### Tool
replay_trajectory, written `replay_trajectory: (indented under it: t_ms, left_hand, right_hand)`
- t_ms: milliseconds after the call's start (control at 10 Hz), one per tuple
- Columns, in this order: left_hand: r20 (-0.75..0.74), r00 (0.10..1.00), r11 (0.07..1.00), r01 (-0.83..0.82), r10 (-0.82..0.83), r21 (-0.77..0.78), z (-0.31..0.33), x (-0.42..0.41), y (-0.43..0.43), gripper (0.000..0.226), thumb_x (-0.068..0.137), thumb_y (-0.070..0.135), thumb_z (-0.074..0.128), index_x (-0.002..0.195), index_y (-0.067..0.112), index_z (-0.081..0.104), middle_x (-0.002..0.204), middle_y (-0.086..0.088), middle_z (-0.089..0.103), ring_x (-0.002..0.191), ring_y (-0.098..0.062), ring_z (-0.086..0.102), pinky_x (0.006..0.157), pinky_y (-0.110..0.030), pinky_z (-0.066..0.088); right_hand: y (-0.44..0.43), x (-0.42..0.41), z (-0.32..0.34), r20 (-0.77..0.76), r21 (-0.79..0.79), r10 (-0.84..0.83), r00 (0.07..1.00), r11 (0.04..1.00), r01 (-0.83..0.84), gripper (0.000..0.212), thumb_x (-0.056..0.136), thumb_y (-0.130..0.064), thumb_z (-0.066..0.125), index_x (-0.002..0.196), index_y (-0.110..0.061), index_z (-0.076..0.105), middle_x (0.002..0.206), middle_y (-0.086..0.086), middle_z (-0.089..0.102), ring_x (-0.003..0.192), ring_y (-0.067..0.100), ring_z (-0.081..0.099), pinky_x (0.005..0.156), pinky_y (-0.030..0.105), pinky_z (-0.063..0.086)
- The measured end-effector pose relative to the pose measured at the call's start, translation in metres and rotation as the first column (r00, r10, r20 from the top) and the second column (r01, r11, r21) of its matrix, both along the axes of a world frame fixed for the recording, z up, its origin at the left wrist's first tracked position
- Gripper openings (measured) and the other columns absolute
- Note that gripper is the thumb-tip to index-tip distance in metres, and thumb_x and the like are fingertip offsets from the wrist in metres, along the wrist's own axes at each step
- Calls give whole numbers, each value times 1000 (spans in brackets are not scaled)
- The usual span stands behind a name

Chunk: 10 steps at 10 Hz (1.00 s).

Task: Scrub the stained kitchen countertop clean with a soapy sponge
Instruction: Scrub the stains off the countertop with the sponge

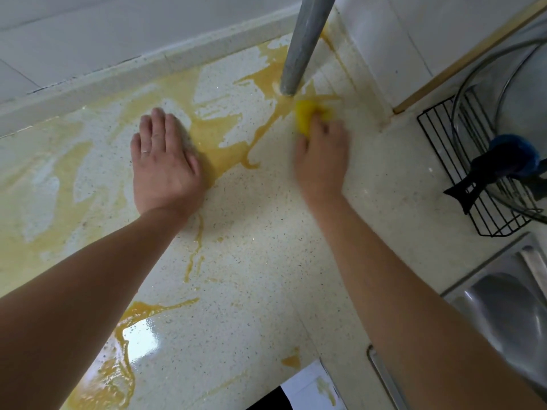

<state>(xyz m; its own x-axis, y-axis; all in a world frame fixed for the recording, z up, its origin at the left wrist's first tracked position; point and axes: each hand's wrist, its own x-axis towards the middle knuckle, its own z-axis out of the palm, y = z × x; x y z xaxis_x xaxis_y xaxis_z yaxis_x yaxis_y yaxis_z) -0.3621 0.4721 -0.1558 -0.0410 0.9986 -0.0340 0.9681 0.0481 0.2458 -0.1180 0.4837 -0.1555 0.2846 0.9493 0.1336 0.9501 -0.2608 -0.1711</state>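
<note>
A speckled cream countertop (266,232) carries wide yellow-orange stains (213,137), thickest across the back and pooled at the front left. My right hand (321,152) grips a yellow sponge (306,116) and holds it on the stain near the foot of a grey pipe. The hand and sponge are motion-blurred. My left hand (165,161) lies flat on the counter, fingers straight, its right edge touching the stain.
A grey vertical pipe (302,45) stands on the counter just behind the sponge. At the right a black wire rack (444,161) holds a glass lid with a black and blue handle (503,164). A steel sink (509,315) lies at the lower right. Tiled walls close the back.
</note>
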Motion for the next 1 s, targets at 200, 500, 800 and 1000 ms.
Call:
replay_trajectory:
  t_ms: [200, 500, 800, 1000]
  left_hand:
    - [-5, 1000, 1000, 2, -2, -8, 1, 0, 0, 67, 102, 31, 26, 163, 5, 16, 171, -16, 11, 159, -30, 6, 130, -46, 6]
    - [-7, 1000, 1000, 1, -1, -22, 3, 1, 0, 66, 104, 31, 23, 164, 6, 12, 172, -13, 7, 160, -27, 2, 130, -45, 4]
    - [11, 1000, 1000, -8, 8, -23, 3, 1, 0, 65, 105, 31, 23, 164, 7, 12, 172, -12, 7, 160, -27, 2, 130, -44, 3]
    - [15, 1000, 1000, -2, 2, -18, 2, 0, 1, 65, 104, 31, 23, 164, 7, 13, 172, -12, 7, 160, -27, 2, 130, -44, 3]
  right_hand:
    - [-51, -42, 15, 32, -12, 500, 865, 866, -500, 44, 96, -32, 43, 133, -13, 57, 101, 9, 58, 86, 26, 53, 70, 35, 39]
    - [37, -2, 3, 16, -10, -57, 998, 998, 57, 43, 95, -25, 50, 137, -16, 53, 129, 15, 55, 109, 31, 54, 90, 40, 44]
    - [6, -17, 27, -86, 165, 188, 978, 971, -172, 36, 95, -26, 42, 123, -15, 62, 104, 9, 60, 94, 24, 54, 80, 35, 46]
    - [59, 31, 10, 48, -50, -148, 988, 987, 150, 42, 99, -25, 44, 140, -14, 47, 138, 14, 49, 125, 31, 48, 101, 41, 41]
